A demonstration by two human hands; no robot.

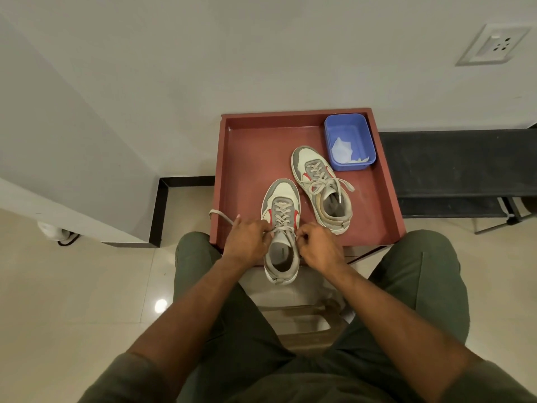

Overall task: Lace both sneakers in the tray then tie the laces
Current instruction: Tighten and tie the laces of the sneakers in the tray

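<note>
Working at the top eyelets of the near sneaker (281, 228), both hands sit close either side of its tongue. The left hand (247, 241) is curled round a lace (220, 215) whose free end loops out toward 10 o'clock, past the tray's left wall; the right hand (318, 245) is curled at the opposite eyelets, apparently pinching the other lace end (the end itself is hidden under the fingers, so that is my reading).

This sneaker lies at 6 o'clock in the tray (250, 158), with its heel hanging over the front edge toward the person's lap. The far sneaker (321, 189) lies just past it toward 1 o'clock, laced and seemingly tied in a loose bow. A blue tub (349, 142) holding crumpled white paper sits in the tray's 1 o'clock corner.

Risks, as I judge them:
- A hard pull toward the lap could drag the overhanging sneaker off the tray, since little holds its heel.
- Uneven tension could leave one lace end too short for a bow; the left end already runs long.
- The trailing loop could snag on the tray wall mid-pull.
- Slack crossings lower down would make any knot sit loose.
</note>
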